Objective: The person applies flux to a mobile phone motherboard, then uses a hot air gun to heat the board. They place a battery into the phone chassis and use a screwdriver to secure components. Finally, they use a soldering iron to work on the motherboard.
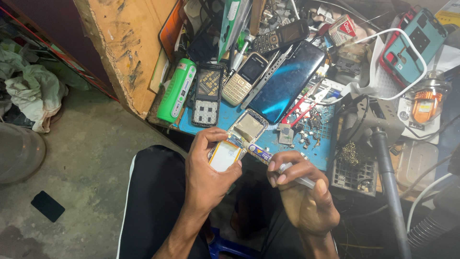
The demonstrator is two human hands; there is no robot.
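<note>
Two hands at work over the near edge of the desk (306, 148), which is covered by a blue mat. Left hand (208, 168) is clamped on a small opened mobile phone with its back cover off (242, 134); thumb and fingers wrap the lower end, where a flat white-and-yellow battery pack (224, 156) sits against the fingertips. The phone's upper end, showing a dull metal shield, sticks out beyond the hand toward the desk.

Right hand (299, 187) is closed around a slim pen-shaped tube with a white and purple label (261, 154), held like a pen. Its tip points left and up, reaching the phone's edge just beside the left thumb. Whether tip and phone touch, cannot tell.

On the desk beyond: a green cylindrical torch (176, 91) at the left edge, a black keypad phone with its front stripped (207, 95) next to it, then a gold keypad phone (244, 79), then a large dark glossy smartphone lying face up (287, 81). Red-handled tweezers or cutters (304, 108) lie near small loose parts on the mat. A teal phone case (417, 41) sits far right. Person's dark trousers (153, 201) below the hands.
</note>
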